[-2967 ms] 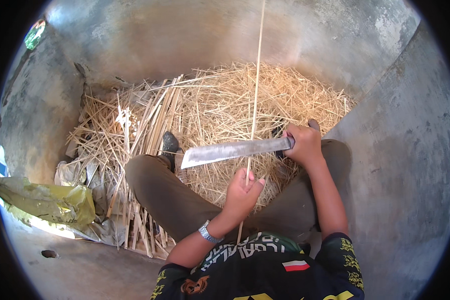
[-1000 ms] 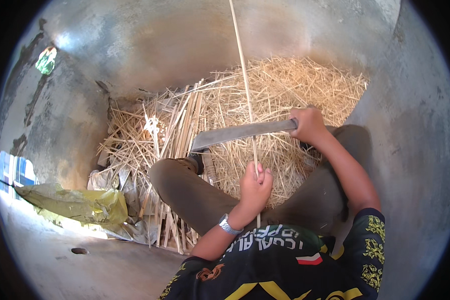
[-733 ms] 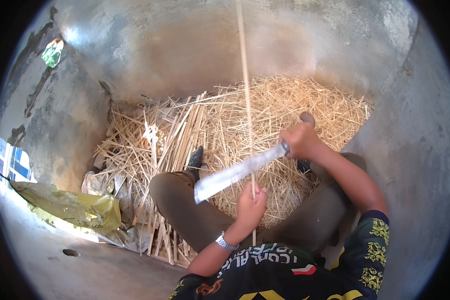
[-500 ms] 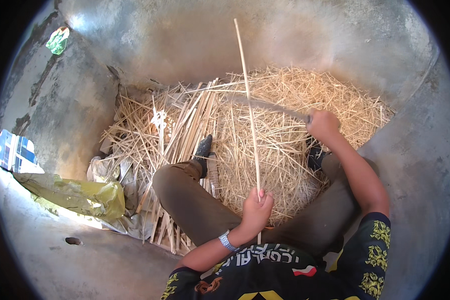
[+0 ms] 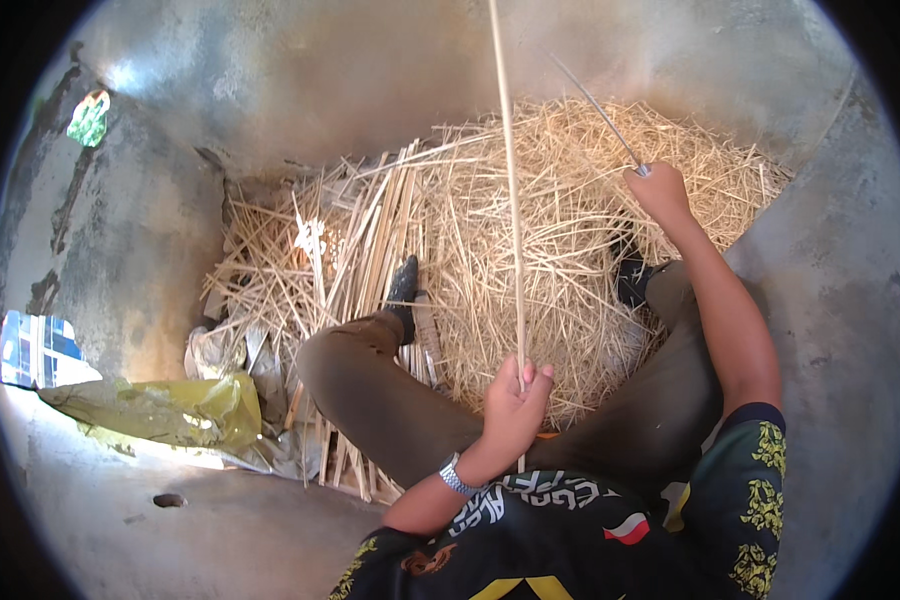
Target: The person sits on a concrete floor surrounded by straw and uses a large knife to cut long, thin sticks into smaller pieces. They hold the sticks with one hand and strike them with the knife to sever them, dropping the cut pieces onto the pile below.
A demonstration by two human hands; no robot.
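Observation:
My left hand [image 5: 515, 408] is closed round the lower part of a long, pale bamboo strip [image 5: 513, 200], just in front of my shirt. The strip stands nearly upright in the picture and runs out past its top edge; a short end shows below my fist. Off to the right, my right hand [image 5: 660, 190] is wrapped round the handle of a long-bladed knife [image 5: 600, 108]. Its thin grey blade points up and to the left over the far edge of the shavings, apart from the strip. The handle is mostly hidden in my fist.
A thick bed of shavings [image 5: 560, 270] lies between my bent legs. Split bamboo strips [image 5: 370, 230] are heaped to the left, beside my foot [image 5: 403, 285]. Yellow plastic sheeting [image 5: 185, 405] hangs over the left opening. Concrete walls [image 5: 370, 80] enclose the spot.
My right hand has moved up and farther away, swinging the knife blade clear of the strip. The bamboo strip now reaches beyond the top edge. The whole view has shifted slightly.

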